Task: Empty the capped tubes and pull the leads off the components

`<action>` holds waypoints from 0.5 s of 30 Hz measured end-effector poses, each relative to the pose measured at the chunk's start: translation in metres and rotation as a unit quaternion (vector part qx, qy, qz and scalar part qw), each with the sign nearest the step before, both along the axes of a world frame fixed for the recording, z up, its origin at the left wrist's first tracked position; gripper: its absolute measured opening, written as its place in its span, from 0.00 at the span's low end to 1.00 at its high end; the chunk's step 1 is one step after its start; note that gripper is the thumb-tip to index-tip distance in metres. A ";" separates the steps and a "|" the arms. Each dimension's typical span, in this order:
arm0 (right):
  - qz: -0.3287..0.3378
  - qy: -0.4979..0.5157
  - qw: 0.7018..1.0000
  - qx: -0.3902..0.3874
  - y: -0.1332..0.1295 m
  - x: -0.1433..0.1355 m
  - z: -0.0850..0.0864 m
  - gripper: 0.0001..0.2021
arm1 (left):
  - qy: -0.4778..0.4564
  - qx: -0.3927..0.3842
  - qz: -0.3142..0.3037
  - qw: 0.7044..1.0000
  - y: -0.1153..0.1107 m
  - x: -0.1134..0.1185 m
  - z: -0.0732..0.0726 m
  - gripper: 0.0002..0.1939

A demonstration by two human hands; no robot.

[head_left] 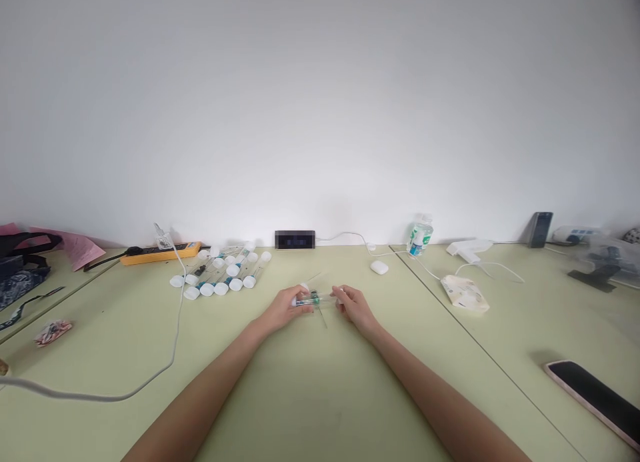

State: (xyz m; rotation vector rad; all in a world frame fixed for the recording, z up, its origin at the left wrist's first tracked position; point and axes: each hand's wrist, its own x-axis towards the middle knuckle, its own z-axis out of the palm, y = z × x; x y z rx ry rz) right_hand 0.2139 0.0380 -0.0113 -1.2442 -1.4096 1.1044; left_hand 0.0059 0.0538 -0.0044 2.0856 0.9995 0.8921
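My left hand [286,307] is closed around the left end of a clear plastic tube [323,300] that lies crosswise between my hands. A small green and dark piece shows at the tube's middle. At the right end, the fingers of my right hand [354,307] pinch a white cap [339,295]. Two thin sticks or wires [323,319] show close to the tube, one in front and one behind; I cannot tell whether they touch it. Further left lies a group of similar clear tubes [217,275] with white caps at their ends.
An orange power strip [160,254] with a white cable [179,315] sits at the back left. Along the wall are a small dark display [295,240] and a clear bottle [419,235]. A white mouse-like object [379,267], a tissue pack [464,293] and a phone [597,399] lie to the right.
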 end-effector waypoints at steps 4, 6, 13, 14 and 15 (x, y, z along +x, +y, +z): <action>-0.023 0.008 1.000 -0.012 0.002 0.000 -0.002 0.20 | -0.023 -0.040 0.007 0.999 0.000 -0.005 0.001 0.18; -0.027 0.014 0.999 -0.020 0.003 0.001 -0.003 0.21 | -0.045 -0.040 0.009 0.998 -0.002 -0.005 0.002 0.17; 0.001 0.052 0.998 -0.028 0.006 0.006 -0.005 0.21 | -0.068 -0.110 -0.030 0.991 -0.006 0.002 0.007 0.19; 0.008 0.061 0.998 -0.027 0.006 0.006 -0.004 0.20 | -0.083 -0.146 -0.033 0.985 -0.006 0.002 0.007 0.19; 0.014 0.071 0.997 -0.026 0.005 0.006 -0.003 0.20 | -0.101 -0.184 -0.032 0.977 -0.005 0.003 0.005 0.20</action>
